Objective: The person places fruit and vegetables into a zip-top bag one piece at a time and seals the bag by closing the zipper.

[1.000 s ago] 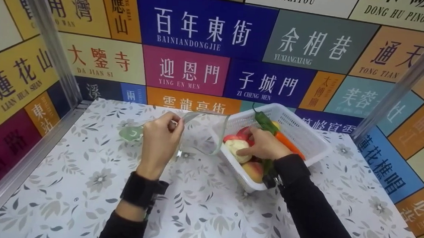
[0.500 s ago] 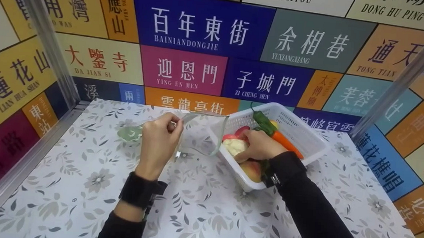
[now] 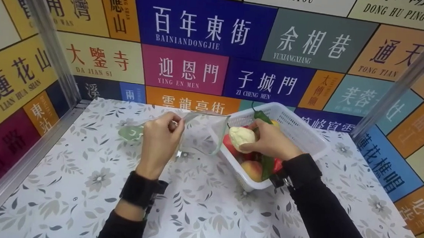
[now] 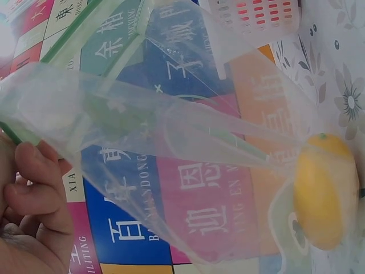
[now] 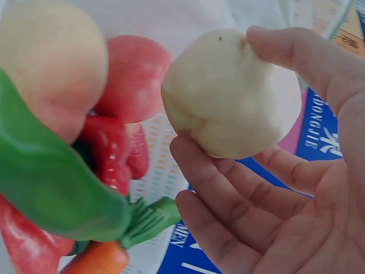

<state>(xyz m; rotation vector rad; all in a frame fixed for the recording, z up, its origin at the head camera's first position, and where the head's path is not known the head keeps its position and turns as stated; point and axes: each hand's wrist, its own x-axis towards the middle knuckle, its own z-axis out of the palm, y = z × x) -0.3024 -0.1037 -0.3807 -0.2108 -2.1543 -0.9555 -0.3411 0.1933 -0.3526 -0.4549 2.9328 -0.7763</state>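
Note:
My right hand holds a pale cream, lumpy round fruit that looks like a pear with a dark stem, over the left part of the white basket. In the right wrist view, thumb and fingers grip that fruit from opposite sides. My left hand pinches the edge of a clear plastic bag with a green rim, its mouth spread toward the basket. Low in the bag, a yellow oval fruit shows in the left wrist view; the left hand hides it in the head view.
The basket also bears a peach, a green pepper, a red apple-like fruit and a carrot. A floral cloth covers the table. Behind stands a sign-printed wall with metal posts at the corners.
My right hand has closed round the cream fruit and lifted it up from among the others, slightly to the right. The left hand and bag stay nearly where they were.

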